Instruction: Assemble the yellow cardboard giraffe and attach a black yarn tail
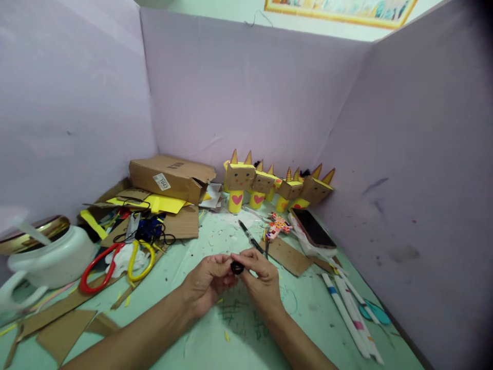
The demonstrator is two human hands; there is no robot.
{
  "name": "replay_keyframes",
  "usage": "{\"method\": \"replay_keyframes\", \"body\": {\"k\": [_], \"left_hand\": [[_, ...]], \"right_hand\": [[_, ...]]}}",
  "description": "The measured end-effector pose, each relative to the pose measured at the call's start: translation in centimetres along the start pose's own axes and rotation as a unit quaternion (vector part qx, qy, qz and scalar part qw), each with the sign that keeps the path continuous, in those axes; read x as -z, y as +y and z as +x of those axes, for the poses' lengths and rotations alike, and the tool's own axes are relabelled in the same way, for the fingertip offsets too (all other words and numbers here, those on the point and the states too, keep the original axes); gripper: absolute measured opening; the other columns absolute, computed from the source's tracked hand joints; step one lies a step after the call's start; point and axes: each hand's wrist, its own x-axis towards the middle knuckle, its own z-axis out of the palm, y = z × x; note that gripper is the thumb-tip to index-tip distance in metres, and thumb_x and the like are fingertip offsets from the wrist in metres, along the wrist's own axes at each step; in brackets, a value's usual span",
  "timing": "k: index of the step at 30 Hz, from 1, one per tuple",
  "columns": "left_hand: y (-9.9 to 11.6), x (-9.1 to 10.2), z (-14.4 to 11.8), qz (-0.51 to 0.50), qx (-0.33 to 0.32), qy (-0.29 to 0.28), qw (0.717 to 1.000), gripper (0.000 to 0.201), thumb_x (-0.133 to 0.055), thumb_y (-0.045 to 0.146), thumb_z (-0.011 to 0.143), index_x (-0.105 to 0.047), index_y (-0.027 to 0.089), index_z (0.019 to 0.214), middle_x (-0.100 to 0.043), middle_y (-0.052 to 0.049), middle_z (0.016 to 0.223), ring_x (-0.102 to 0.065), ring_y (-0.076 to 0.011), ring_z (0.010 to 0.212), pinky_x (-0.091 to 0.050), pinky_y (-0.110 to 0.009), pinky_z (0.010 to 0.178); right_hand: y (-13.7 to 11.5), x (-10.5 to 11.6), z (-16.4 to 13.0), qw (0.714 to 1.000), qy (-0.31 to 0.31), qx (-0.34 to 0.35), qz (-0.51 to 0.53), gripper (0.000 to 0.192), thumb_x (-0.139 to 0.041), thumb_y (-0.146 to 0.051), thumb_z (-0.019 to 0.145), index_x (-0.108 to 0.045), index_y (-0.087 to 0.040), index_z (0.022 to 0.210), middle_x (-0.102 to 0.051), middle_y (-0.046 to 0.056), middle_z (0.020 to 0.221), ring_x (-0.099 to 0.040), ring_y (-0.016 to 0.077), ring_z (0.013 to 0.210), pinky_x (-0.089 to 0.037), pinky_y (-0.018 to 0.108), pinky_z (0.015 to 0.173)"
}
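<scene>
A pale green table top, scribbled with pen marks and littered with paper scraps, sits walled in by lilac partition boards. Near the middle, the left hand and right hand meet, fingertips of both pinched narrowly on a small black coiled loop held just above the surface. At the far side stands a row of yellow cardboard cat figures. Left lie a brown cardboard box and red-and-yellow-handled scissors; right, white marker pens and a dark phone.
</scene>
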Motion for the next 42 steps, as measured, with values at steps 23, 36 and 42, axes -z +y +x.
{"method": "replay_keyframes", "body": {"k": [23,36,42], "left_hand": [[-1.0,0.0,-0.4,0.032,0.096,-0.006,0.995,0.021,-0.07,0.021,0.058,-0.052,0.014,0.063,-0.051,0.004,0.047,-0.042,-0.0076,0.041,-0.046,-0.034,0.059],[3.6,-0.1,-1.9,0.475,-0.287,-0.122,0.823,0.063,-0.069,0.0,0.054,-0.062,0.024,0.111,-0.055,-0.009,0.125,-0.042,-0.0295,0.117,-0.022,-0.038,0.101],[2.9,0.9,-1.7,0.549,-0.247,-0.188,0.776,0.034,-0.063,0.002,0.061,-0.071,0.025,0.085,-0.069,-0.007,0.087,-0.054,-0.0281,0.095,-0.001,-0.045,0.106]], "right_hand": [[-1.2,0.4,-0.2,0.994,0.032,-0.097,-0.043,0.013,-0.064,-0.021,0.067,-0.066,-0.02,0.055,-0.057,0.001,0.064,-0.052,0.0156,0.065,-0.039,0.028,0.063],[-1.7,1.3,0.9,0.911,-0.152,-0.378,0.06,0.015,-0.069,-0.025,0.051,-0.061,-0.014,0.046,-0.048,-0.003,0.043,-0.037,0.0086,0.045,-0.028,0.023,0.048],[-1.9,1.3,1.0,0.903,-0.182,-0.383,0.076,0.015,-0.068,-0.024,0.052,-0.06,-0.015,0.043,-0.045,-0.005,0.04,-0.031,0.0067,0.044,-0.024,0.023,0.047]]}}
